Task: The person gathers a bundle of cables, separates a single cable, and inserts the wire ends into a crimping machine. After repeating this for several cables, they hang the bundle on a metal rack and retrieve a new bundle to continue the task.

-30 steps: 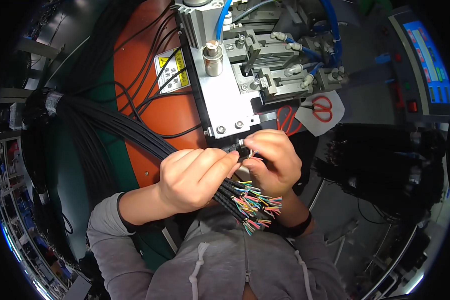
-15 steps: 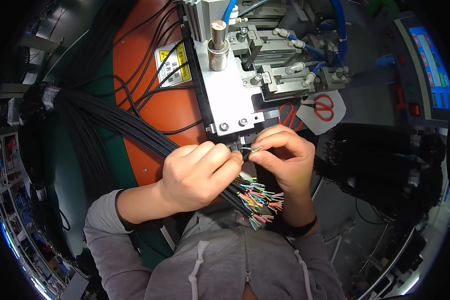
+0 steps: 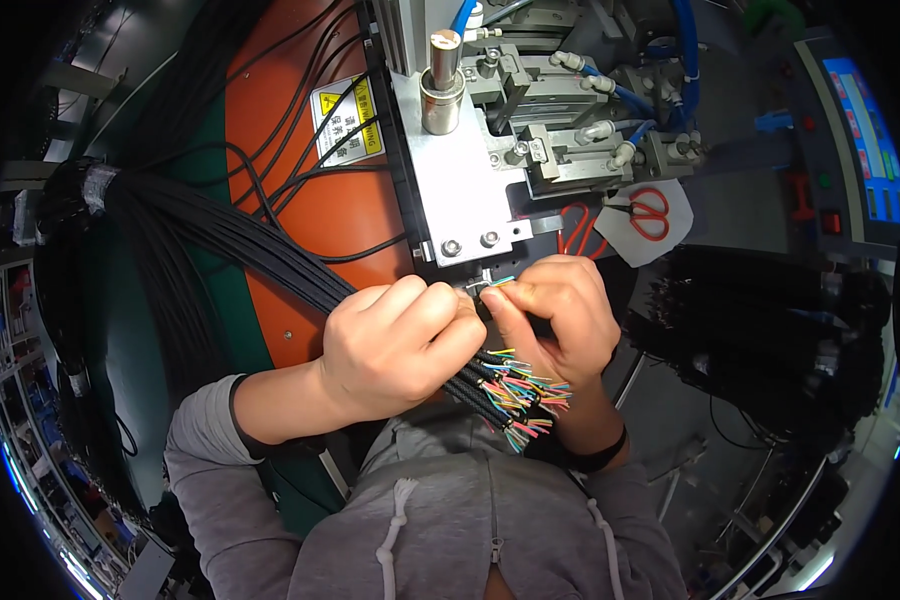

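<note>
My left hand (image 3: 400, 340) is closed, its thumb and forefinger pinched at the end of a black cable that is mostly hidden in the fist. Against those fingertips, my right hand (image 3: 562, 312) pinches a few thin wires (image 3: 503, 282), bluish and green, between thumb and bent forefinger. Both hands work just below the front edge of a steel plate (image 3: 458, 185) on a machine. Under them, a bundle of black braided cables (image 3: 475, 398) ends in many stripped-back coloured wires (image 3: 520, 385), pink, yellow, blue and green.
Red-handled scissors (image 3: 650, 215) lie on a white sheet right of the plate. Pneumatic cylinders (image 3: 570, 100) with blue hoses stand behind. Long black cables (image 3: 220, 225) cross the orange panel (image 3: 270, 300) from the left. More cables (image 3: 770, 330) hang at right, below a touch screen (image 3: 865, 140).
My right hand has shifted slightly left, its fingers curling in closer to my left fingertips. Bluish wires now show in its pinch, where a green-and-white one showed before. My left hand has barely moved.
</note>
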Demonstrator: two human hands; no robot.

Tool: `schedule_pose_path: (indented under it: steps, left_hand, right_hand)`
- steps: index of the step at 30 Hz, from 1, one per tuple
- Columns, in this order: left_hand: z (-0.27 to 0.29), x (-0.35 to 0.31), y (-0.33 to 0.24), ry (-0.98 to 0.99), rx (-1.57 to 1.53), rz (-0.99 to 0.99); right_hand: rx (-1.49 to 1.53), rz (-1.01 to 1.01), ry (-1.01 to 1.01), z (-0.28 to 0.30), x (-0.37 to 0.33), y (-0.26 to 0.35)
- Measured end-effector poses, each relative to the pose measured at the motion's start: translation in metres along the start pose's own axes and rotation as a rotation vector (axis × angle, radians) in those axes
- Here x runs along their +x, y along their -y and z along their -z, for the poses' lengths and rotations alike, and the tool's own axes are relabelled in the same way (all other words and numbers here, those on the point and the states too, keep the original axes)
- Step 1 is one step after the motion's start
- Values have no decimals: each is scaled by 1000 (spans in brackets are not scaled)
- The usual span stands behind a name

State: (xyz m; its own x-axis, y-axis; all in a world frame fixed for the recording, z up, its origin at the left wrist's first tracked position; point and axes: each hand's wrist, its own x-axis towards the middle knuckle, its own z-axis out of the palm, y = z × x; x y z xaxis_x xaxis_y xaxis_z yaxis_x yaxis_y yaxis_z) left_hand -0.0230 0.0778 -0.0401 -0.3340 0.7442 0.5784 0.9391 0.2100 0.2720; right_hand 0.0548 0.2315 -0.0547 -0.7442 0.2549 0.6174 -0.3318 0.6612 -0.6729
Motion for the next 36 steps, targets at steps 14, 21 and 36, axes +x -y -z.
schedule_pose_path:
  steps: [14, 21, 36]
  left_hand:
    - [-9, -9, -2, 133, 79, -69]
    - [-9, -10, -2, 278, 175, -46]
    - [-10, -7, -6, 284, 251, -32]
  right_hand:
    - [373, -591, 235, 18, -16, -23]
    - [-57, -261, 250, -1, -12, -27]
    - [120, -376, 83, -13, -33, -39]
